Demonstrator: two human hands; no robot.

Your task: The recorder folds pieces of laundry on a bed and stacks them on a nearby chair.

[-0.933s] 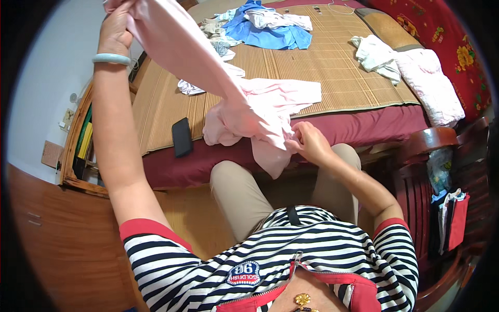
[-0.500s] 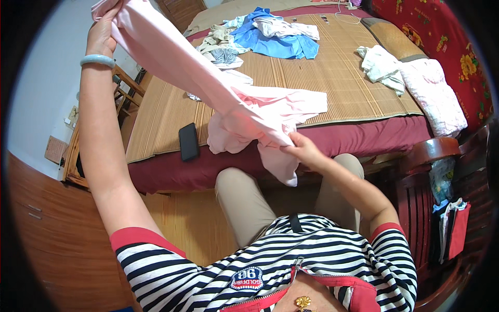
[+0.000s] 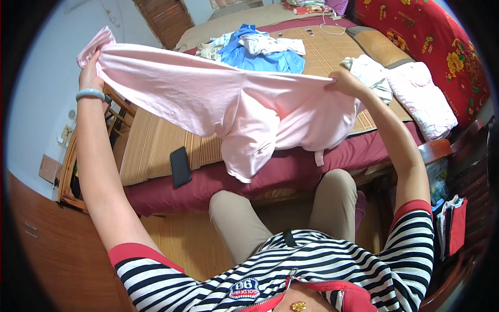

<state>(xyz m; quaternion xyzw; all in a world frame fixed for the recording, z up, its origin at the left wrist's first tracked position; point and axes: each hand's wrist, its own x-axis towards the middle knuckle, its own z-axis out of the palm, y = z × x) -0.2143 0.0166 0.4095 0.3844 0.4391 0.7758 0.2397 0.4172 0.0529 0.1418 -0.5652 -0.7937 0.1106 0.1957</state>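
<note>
A pale pink garment with long legs or sleeves [image 3: 192,88] is stretched between my two hands over the near edge of the bed. Up at the far left, my left hand [image 3: 91,73] is closed round the end of one long tube of it; a pale bangle sits on that wrist. My right hand [image 3: 345,84] pinches the garment's upper edge on the right side. Between them the cloth sags, with a bunched part hanging over the bed's front edge and a small tag at its lower right.
A woven mat [image 3: 150,140] covers the bed, with a black phone [image 3: 180,166] near its front edge. Crumpled blue clothing [image 3: 239,54] lies farther back. At right are pale clothes [image 3: 371,75], a folded white quilted cloth [image 3: 420,99] and a dark wooden chair [image 3: 468,223].
My right hand has moved up and to the right with the garment's edge, spreading the cloth wide. My left hand has come down slightly, still holding its end.
</note>
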